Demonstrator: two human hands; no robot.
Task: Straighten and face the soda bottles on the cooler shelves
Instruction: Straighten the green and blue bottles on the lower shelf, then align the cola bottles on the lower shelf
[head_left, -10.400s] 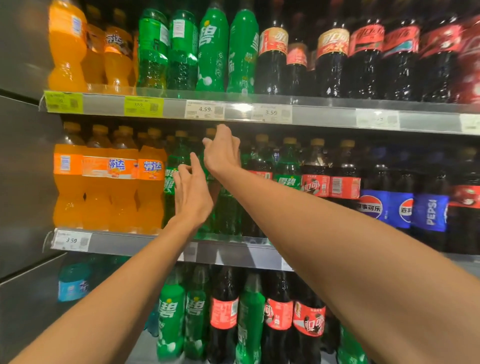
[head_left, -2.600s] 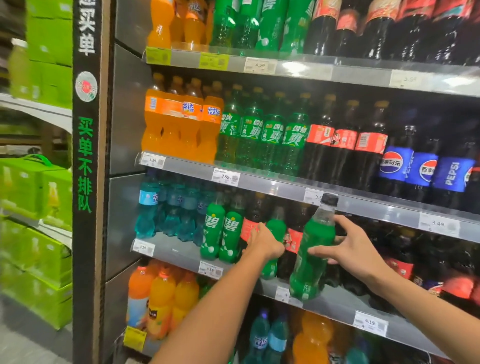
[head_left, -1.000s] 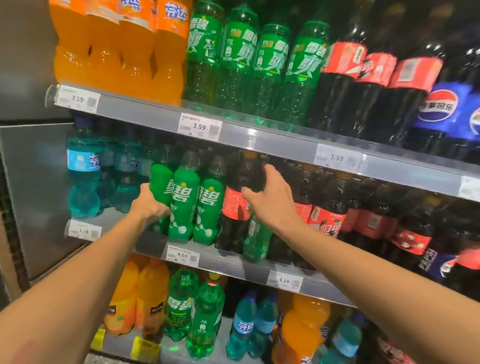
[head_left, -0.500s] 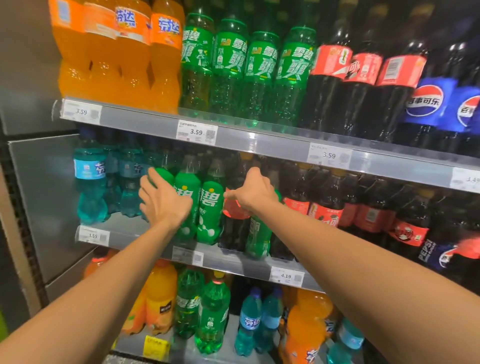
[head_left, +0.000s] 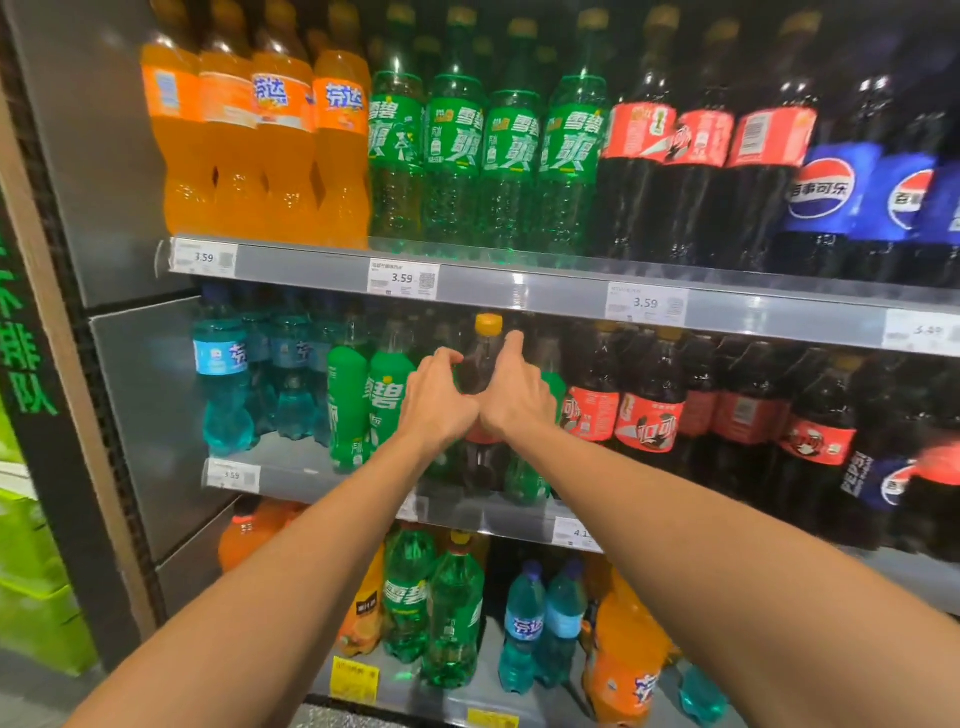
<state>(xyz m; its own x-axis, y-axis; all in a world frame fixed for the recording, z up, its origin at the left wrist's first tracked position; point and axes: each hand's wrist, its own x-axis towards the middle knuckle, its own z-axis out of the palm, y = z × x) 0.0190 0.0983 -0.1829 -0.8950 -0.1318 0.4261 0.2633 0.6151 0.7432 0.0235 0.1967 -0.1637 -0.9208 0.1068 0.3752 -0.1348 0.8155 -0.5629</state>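
On the middle cooler shelf (head_left: 322, 470) a dark cola bottle (head_left: 480, 364) with a yellow cap stands among green bottles. My left hand (head_left: 439, 402) and my right hand (head_left: 517, 395) wrap around it from both sides, thumbs touching in front. Its red label is mostly hidden behind my hands. Two green Sprite bottles (head_left: 384, 400) stand just left of it, and another green bottle (head_left: 527, 475) sits behind my right wrist. Red-labelled cola bottles (head_left: 649, 421) line up to the right.
The shelf above holds orange Fanta (head_left: 283, 140), green Sprite (head_left: 511, 156), cola and Pepsi (head_left: 826, 202) rows. Teal bottles (head_left: 223, 384) stand at the middle shelf's left end. The bottom shelf holds mixed orange, green and teal bottles (head_left: 452, 618). The cooler's metal side wall (head_left: 140, 410) is at left.
My left hand has left the green Sprite bottles and moved right. Both hands now close around the yellow-capped cola bottle, which stands further forward between them.
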